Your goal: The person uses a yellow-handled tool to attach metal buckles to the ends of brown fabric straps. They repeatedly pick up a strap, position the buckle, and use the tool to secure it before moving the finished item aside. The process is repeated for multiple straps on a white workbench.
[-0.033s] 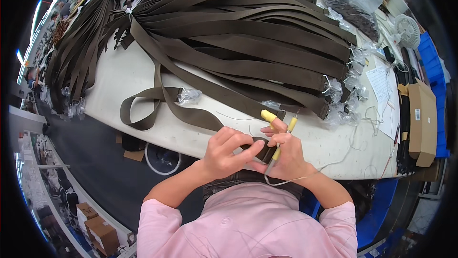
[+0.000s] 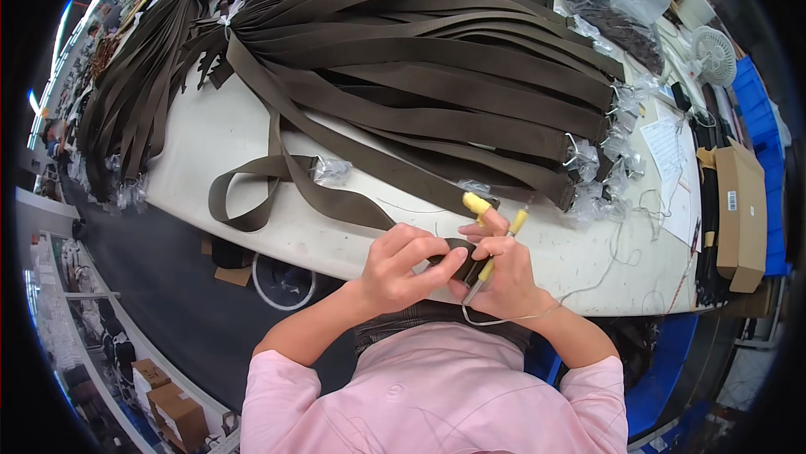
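At the table's near edge, both hands work close together on a dark brown webbing strap point(image 2: 457, 254). My left hand point(image 2: 405, 265) pinches a folded piece of it between thumb and fingers. My right hand point(image 2: 506, 273) steadies the strap beside it. A slim pen-like tool point(image 2: 488, 269) with yellow wraps is gripped in the same right hand, tip pointing away from me and a thin pale cord at its lower end. Yellow wrapping point(image 2: 476, 203) covers one right fingertip. The fingers partly hide the fold.
A large tied bundle of brown straps point(image 2: 420, 68) spreads over the white table point(image 2: 185, 173), with plastic-wrapped metal ends point(image 2: 585, 160). One looped strap point(image 2: 243, 215) lies left of my hands. At right are papers point(image 2: 672, 160), an open cardboard box point(image 2: 740, 210) and a white fan point(image 2: 714, 55).
The pen-like tool has shifted slightly in my right hand, its far end now a little lower and further right. My left fingers remain on the strap, the thumb slightly further right.
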`<state>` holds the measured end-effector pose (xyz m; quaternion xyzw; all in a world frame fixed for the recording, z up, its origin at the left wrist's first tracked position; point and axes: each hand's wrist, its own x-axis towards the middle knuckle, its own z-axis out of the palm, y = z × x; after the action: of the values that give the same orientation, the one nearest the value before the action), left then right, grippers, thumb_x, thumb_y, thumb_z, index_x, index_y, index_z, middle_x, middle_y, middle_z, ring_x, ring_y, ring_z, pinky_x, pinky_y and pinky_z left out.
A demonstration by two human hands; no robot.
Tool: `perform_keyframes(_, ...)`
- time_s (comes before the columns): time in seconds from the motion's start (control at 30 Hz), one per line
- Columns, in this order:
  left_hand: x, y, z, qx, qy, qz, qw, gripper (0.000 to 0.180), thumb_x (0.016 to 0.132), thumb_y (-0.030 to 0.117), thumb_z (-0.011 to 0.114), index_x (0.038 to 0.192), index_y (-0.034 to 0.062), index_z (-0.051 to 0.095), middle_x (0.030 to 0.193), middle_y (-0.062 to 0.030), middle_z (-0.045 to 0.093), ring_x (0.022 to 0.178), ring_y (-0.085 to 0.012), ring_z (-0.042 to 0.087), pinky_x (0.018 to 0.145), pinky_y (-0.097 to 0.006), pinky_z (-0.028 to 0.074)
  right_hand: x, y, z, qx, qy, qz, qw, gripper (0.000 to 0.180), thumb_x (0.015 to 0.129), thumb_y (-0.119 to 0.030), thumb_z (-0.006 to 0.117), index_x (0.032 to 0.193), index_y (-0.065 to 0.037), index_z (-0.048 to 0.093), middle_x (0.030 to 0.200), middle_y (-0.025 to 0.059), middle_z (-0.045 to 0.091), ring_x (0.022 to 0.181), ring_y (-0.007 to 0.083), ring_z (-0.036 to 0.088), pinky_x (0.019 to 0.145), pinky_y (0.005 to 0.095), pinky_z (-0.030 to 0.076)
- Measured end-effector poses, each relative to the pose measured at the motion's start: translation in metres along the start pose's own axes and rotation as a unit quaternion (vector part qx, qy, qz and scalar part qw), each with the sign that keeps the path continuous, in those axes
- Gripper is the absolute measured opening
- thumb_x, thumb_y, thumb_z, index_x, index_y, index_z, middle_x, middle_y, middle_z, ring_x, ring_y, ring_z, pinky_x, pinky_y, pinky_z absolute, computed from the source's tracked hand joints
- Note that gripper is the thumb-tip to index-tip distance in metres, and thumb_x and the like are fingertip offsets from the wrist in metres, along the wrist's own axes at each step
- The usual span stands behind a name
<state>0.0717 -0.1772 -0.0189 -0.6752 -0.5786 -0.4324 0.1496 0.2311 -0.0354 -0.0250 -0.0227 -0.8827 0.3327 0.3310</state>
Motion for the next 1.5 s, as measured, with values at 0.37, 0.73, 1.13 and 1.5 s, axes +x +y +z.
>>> perform_keyframes(0.37,-0.024,0.002,-0.009,-0.096,-0.205,-0.171,0.959,0.037,0.086,-0.003,0.069,0.122,0.0011,0.066,0.134,-0.0156,0.06,0.121,-0.0346,0.06,0.102,-0.042,0.05,-0.043,-0.001,-0.049,-0.145,-0.091,0.007,0.985,0.028,0.081,-0.009,0.08,0.086,-0.006,0.053,0.112,0.0167,0.066,0.095,0.0359,0.065,0.095,0.0485,0.053)
perform_keyframes(0.73,0.017,0.007,0.03,-0.209,-0.198,-0.289,0.913,0.026,0.084,0.001,0.076,0.106,0.0004,0.061,0.115,-0.0141,0.053,0.098,-0.0265,0.062,0.083,-0.037,0.055,-0.038,0.014,-0.039,-0.211,-0.078,0.003,0.974,0.024,0.081,-0.006,0.078,0.084,-0.005,0.054,0.101,0.0116,0.068,0.091,0.0315,0.066,0.092,0.0468,0.054)
perform_keyframes(1.13,0.005,-0.012,0.036,-0.325,-0.178,-0.323,0.871,0.008,0.095,0.004,0.067,0.099,-0.0032,0.066,0.109,-0.0125,0.07,0.09,-0.0234,0.07,0.08,-0.032,0.056,-0.004,0.005,-0.052,0.172,0.12,0.127,0.97,0.063,0.112,-0.047,0.031,0.082,-0.003,0.065,0.077,0.0099,0.061,0.065,0.014,0.05,0.059,0.0262,0.042)
perform_keyframes(1.5,0.01,-0.011,0.036,-0.306,-0.19,-0.356,0.862,0.009,0.097,0.005,0.064,0.099,-0.0037,0.065,0.104,-0.0117,0.07,0.087,-0.0213,0.069,0.079,-0.032,0.056,-0.007,0.011,-0.02,0.282,0.04,0.393,0.874,0.053,0.112,-0.03,0.041,0.074,0.0,0.063,0.069,0.0065,0.064,0.061,0.0107,0.059,0.057,0.026,0.047)
